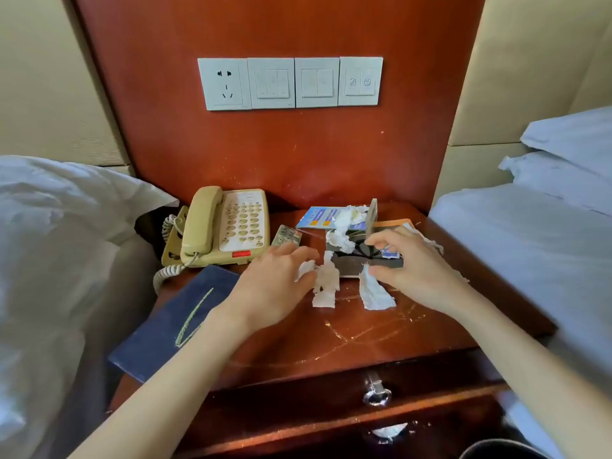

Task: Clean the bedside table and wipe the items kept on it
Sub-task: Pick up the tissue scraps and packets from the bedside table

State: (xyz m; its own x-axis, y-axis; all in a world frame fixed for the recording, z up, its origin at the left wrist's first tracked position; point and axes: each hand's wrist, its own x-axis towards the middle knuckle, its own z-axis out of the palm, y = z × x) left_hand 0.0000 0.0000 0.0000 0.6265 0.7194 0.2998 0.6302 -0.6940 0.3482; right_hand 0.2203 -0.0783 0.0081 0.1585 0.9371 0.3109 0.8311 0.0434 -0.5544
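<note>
Your left hand point(278, 279) pinches one torn tissue scrap point(326, 286), your right hand point(410, 266) another point(376, 291), mid-worktop point(364, 336); they're light, flimsy, tear easily, so gather by bunching

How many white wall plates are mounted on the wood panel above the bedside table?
4, side by side in one row: a socket plate at the left end, then three switch plates running rightward. None look hidden.
</note>
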